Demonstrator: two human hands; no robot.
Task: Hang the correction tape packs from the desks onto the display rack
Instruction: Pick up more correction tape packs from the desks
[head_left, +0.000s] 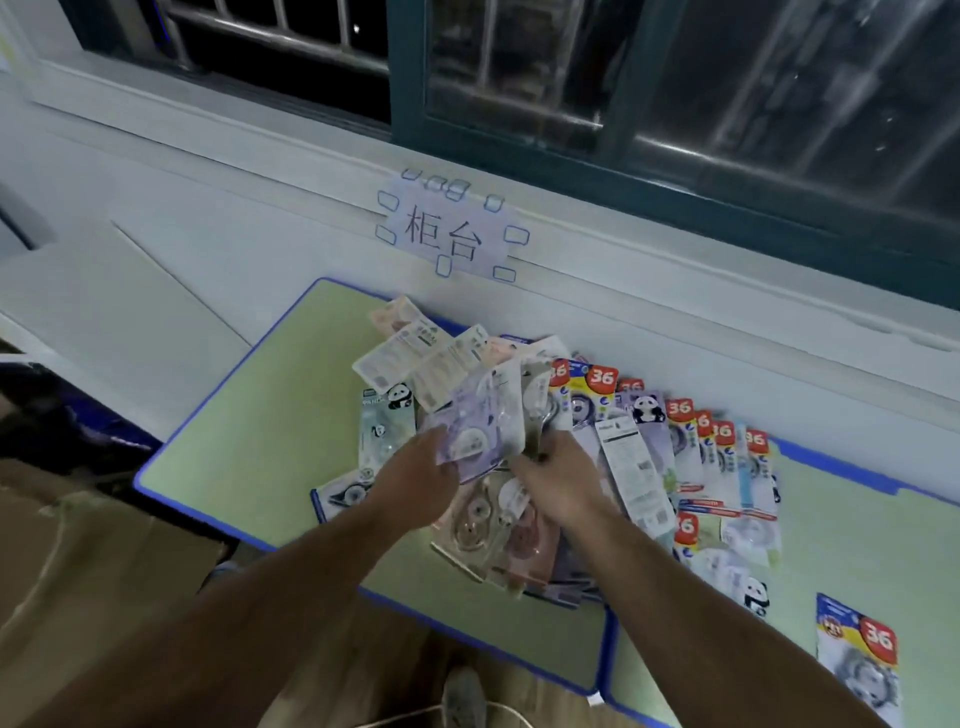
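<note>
Left hand (421, 478) fingers pinch a purple correction tape pack (478, 426) above the bench (234, 441); right hand (558, 483) fingers curl round adjacent packs (537, 410). Recommend aligning hang-holes before carrying.

Heap of overlapping correction tape packs (493, 525) on green desk (234, 441); purple pack (483, 415) raised, tilted above heap.

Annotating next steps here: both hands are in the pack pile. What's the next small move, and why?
Likely lift the purple pack clear of the pile: the left hand grips its lower edge, the right hand grips a pale pack beside it, and the others lie loose and overlapping on the green desk. The display rack is out of view, so carrying comes after.
</note>
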